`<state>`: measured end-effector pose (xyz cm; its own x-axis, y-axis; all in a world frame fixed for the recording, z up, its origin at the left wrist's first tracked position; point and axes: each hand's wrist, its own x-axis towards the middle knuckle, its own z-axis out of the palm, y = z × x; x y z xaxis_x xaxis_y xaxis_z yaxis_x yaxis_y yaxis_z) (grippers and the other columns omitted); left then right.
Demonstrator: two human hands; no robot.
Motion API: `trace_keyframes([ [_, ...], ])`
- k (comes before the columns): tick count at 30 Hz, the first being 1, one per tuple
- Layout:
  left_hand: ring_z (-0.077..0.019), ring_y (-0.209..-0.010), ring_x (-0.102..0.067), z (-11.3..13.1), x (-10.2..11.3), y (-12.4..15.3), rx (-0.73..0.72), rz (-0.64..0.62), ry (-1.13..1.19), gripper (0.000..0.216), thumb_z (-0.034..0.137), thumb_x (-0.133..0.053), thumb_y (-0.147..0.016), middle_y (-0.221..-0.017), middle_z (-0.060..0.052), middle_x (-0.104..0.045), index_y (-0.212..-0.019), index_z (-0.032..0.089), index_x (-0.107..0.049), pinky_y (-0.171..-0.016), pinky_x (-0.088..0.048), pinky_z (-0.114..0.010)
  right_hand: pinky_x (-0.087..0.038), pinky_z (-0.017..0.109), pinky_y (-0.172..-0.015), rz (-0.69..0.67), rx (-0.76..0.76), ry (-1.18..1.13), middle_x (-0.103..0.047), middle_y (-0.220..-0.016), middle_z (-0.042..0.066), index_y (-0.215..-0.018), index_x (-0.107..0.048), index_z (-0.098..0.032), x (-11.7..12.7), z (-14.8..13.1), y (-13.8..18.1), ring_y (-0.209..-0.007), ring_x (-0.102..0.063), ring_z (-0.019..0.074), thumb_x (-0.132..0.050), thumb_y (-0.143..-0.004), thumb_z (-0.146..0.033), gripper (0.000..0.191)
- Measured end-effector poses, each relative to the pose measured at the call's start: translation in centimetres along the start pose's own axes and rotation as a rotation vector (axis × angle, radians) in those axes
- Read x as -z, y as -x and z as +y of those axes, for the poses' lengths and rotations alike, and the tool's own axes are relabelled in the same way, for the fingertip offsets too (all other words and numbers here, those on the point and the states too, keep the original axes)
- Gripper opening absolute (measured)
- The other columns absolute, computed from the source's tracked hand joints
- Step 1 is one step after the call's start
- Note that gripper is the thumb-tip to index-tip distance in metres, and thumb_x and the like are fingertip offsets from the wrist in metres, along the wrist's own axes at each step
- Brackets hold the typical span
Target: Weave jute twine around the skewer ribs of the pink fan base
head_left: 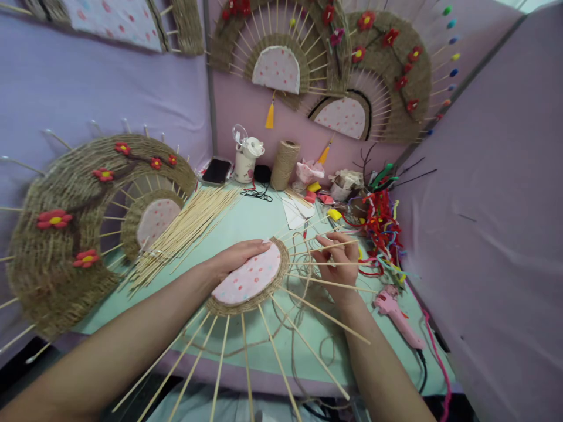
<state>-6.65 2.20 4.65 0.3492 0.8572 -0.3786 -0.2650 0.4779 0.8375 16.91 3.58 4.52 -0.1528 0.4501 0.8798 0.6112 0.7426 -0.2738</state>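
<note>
A half-round fan piece point(250, 280) lies on the pale green table point(246, 220), with a pink dotted fabric centre, a narrow rim of woven jute and bamboo sticks point(281, 363) radiating out. My left hand point(235, 256) rests flat on the fabric, fingers stretched out. My right hand point(338, 261) sits among the sticks at the piece's right side, fingers curled in a pinch on jute twine point(303, 275) that trails loosely across the table.
A pile of loose bamboo sticks point(185, 231) lies left of centre. A finished woven fan point(83, 228) leans at the left. A twine spool point(284, 164), phone point(216, 170), coloured pipe cleaners point(380, 225) and pink glue gun point(398, 316) crowd the back and right.
</note>
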Motion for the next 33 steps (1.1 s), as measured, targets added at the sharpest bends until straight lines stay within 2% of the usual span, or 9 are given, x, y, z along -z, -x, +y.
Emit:
trace_keyframes([
  [5, -0.008, -0.055, -0.053, 0.12, -0.38, 0.43, 0.018, -0.023, -0.032, 0.028, 0.037, -0.074, -0.071, -0.071, 0.002, -0.062, -0.083, 0.016, -0.062, -0.051, -0.037, -0.02, -0.055, 0.04, -0.082, 0.019, 0.075, -0.022, -0.059, -0.111, 0.007, -0.115, -0.062, -0.032, -0.33, -0.1, 0.04, -0.099, -0.061, 0.0223, -0.063, -0.083, -0.015, 0.036],
  [10, -0.0076, -0.054, -0.05, 0.26, -0.72, 0.85, 0.041, -0.043, -0.07, 0.027, 0.038, -0.073, -0.072, -0.07, 0.003, -0.059, -0.083, 0.016, -0.061, -0.05, -0.035, -0.02, -0.055, 0.039, -0.079, -0.034, 0.077, -0.05, -0.067, -0.101, 0.006, -0.11, -0.066, -0.031, -0.28, 0.06, 0.26, -0.09, -0.065, 0.022, -0.061, -0.083, -0.015, 0.031],
  [17, -0.0083, -0.056, -0.051, 0.25, -0.89, 0.91, 0.045, -0.065, -0.055, 0.026, 0.037, -0.072, -0.073, -0.072, 0.001, -0.06, -0.084, 0.015, -0.062, -0.051, -0.036, -0.021, -0.055, 0.036, -0.073, -0.015, 0.113, -0.079, -0.068, -0.093, 0.005, -0.107, -0.068, -0.029, -0.29, 0.17, 0.36, -0.083, -0.066, 0.0202, -0.063, -0.081, -0.01, 0.033],
  [25, -0.0077, -0.053, -0.05, 0.05, -0.59, 0.75, 0.115, -0.091, -0.063, 0.029, 0.039, -0.073, -0.072, -0.068, 0.003, -0.062, -0.084, 0.016, -0.063, -0.05, -0.035, -0.021, -0.056, 0.033, -0.069, 0.009, 0.204, -0.029, -0.068, -0.091, 0.006, -0.102, -0.066, -0.023, -0.15, 0.18, 0.15, -0.08, -0.066, 0.0184, -0.064, -0.082, -0.01, 0.024],
  [29, -0.0083, -0.05, -0.05, -0.01, -0.51, 0.78, 0.157, -0.086, -0.082, 0.031, 0.041, -0.073, -0.071, -0.065, 0.003, -0.062, -0.085, 0.015, -0.063, -0.049, -0.033, -0.022, -0.056, 0.033, -0.071, 0.006, 0.232, -0.017, -0.067, -0.092, 0.007, -0.103, -0.065, -0.022, -0.02, 0.1, 0.07, -0.081, -0.066, 0.0182, -0.065, -0.081, -0.007, 0.027],
  [33, -0.0103, -0.053, -0.053, -0.18, -0.41, 0.71, 0.178, -0.074, -0.09, 0.032, 0.042, -0.071, -0.072, -0.071, 0.0, -0.067, -0.09, 0.016, -0.065, -0.051, -0.035, -0.023, -0.056, 0.033, -0.071, -0.004, 0.253, -0.001, -0.066, -0.094, 0.007, -0.107, -0.064, -0.022, 0.14, 0.12, 0.14, -0.082, -0.066, 0.0185, -0.066, -0.08, -0.007, 0.031],
])
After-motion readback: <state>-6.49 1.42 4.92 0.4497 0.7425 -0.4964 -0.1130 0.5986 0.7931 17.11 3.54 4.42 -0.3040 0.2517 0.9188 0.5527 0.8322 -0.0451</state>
